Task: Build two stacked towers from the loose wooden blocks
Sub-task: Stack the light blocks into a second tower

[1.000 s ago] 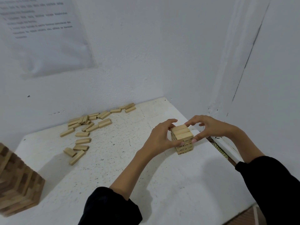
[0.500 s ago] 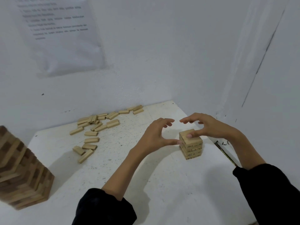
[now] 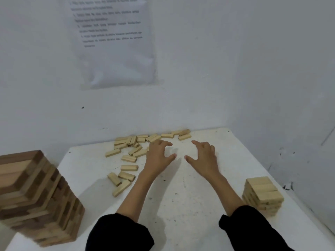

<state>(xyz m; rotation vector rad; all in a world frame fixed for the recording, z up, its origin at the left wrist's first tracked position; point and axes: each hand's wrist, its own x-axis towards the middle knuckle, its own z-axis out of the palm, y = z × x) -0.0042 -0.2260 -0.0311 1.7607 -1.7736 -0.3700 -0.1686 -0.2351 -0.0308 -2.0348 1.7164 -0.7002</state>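
A short tower of pale wooden blocks [image 3: 262, 195] stands near the table's right edge, several layers high. A taller tower of light and dark blocks [image 3: 36, 198] stands at the front left. Several loose pale blocks [image 3: 130, 154] lie scattered at the back of the table, towards the wall. My left hand [image 3: 158, 156] hovers with spread fingers at the right edge of that scatter, holding nothing. My right hand [image 3: 204, 156] is beside it over bare table, fingers spread, also empty.
The white speckled table [image 3: 181, 205] sits in a corner, with walls behind and to the right. A printed sheet [image 3: 114, 42] is fixed to the back wall. The table's right edge runs just past the short tower.
Both hands have let go of the short tower and moved left and away towards the loose blocks. The view has swung left, bringing the tall tower further in.
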